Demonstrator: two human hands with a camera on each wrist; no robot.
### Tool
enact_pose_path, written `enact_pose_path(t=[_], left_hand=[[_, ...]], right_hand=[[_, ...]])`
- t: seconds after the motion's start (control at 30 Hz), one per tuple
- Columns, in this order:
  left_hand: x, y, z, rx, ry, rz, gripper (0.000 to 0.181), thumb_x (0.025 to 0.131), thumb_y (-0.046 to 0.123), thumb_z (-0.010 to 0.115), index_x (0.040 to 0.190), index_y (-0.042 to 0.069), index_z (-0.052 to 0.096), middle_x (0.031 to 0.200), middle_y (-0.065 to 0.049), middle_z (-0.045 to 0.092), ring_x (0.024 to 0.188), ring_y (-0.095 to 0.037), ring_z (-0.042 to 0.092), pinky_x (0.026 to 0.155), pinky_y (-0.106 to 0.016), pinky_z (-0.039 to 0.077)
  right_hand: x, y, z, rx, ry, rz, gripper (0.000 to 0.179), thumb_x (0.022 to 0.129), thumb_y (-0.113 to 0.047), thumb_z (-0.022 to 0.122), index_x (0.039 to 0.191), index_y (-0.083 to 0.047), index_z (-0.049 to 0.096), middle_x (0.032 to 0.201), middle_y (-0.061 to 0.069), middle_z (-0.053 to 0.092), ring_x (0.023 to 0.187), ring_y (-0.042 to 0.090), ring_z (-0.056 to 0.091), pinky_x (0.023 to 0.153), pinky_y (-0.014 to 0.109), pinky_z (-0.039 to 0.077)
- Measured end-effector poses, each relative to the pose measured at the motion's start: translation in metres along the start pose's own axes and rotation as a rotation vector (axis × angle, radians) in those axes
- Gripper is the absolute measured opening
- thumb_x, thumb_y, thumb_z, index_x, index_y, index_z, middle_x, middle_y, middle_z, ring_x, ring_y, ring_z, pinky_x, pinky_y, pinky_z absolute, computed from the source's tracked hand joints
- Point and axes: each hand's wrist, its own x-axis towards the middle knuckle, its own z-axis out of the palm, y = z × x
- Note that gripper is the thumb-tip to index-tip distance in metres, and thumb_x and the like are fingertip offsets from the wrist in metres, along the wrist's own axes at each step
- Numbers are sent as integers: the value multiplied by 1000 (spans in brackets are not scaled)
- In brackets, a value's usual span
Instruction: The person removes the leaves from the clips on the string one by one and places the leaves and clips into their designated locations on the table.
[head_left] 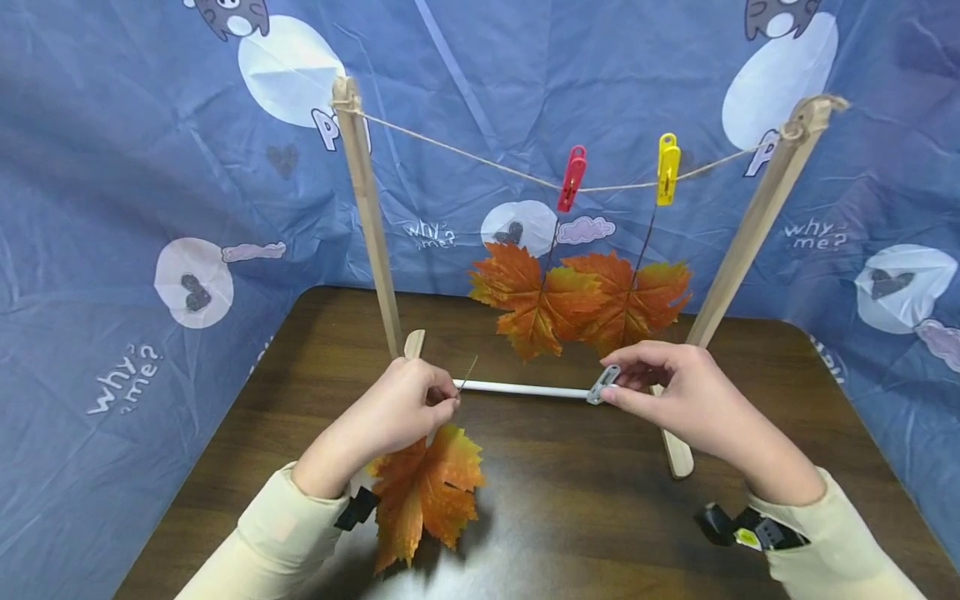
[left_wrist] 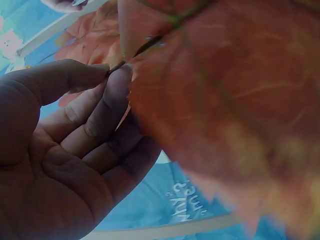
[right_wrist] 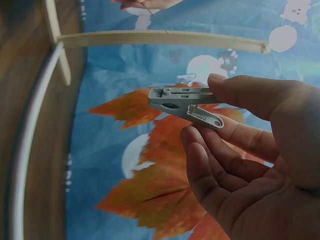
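Note:
An orange artificial maple leaf [head_left: 429,500] hangs below my left hand [head_left: 401,408], which pinches its thin stem between thumb and index finger. The left wrist view shows the leaf [left_wrist: 225,100] large and blurred beside the fingertips. My right hand [head_left: 678,392] holds a grey clothespin [head_left: 603,385] between thumb and fingers. In the right wrist view the clothespin [right_wrist: 182,102] points away from the palm. Behind the hands, two maple leaves [head_left: 525,300] hang by their stems from a string [head_left: 465,155], clipped with a red clothespin [head_left: 572,178] and a yellow clothespin [head_left: 667,169].
The string runs between a left wooden post [head_left: 366,208] and a right wooden post [head_left: 765,217]. A white rod [head_left: 525,389] joins the posts low down, above the brown table [head_left: 570,517]. A printed blue cloth [head_left: 187,125] covers the background.

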Motion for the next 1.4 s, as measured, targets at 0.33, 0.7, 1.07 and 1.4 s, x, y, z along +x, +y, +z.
enact_pose_path(t=[0.33, 0.7, 1.07, 1.4], left_hand=[[-5, -9, 16, 18, -57, 14, 14, 88, 1, 69, 79, 9, 75, 68, 12, 62, 61, -1, 53, 61, -26, 47], [-8, -17, 33, 19, -64, 31, 16, 85, -1, 69, 73, 9, 73, 63, 14, 58, 58, 1, 49, 57, -23, 45], [-9, -21, 46, 15, -93, 10, 17, 85, -2, 70, 72, 9, 72, 62, 12, 56, 55, -1, 46, 53, -24, 42], [-8, -22, 57, 10, -105, 22, 17, 85, -3, 70, 70, 5, 71, 60, 11, 54, 54, -2, 44, 52, -24, 41]], right_hand=[[-14, 23, 12, 47, -66, 94, 28, 84, -8, 85, 110, -7, 75, 89, -4, 71, 78, 14, 68, 67, 29, 56], [-25, 50, 27, -16, -11, 72, 26, 77, -2, 88, 100, -6, 75, 86, -2, 71, 76, 13, 67, 66, 28, 55], [-35, 77, 39, -75, -4, 69, 28, 84, -5, 84, 111, -3, 76, 95, -1, 70, 77, 9, 66, 64, 28, 54], [-39, 92, 46, -74, 11, 129, 24, 82, 1, 84, 104, 1, 75, 89, 2, 72, 75, 12, 67, 65, 28, 55]])
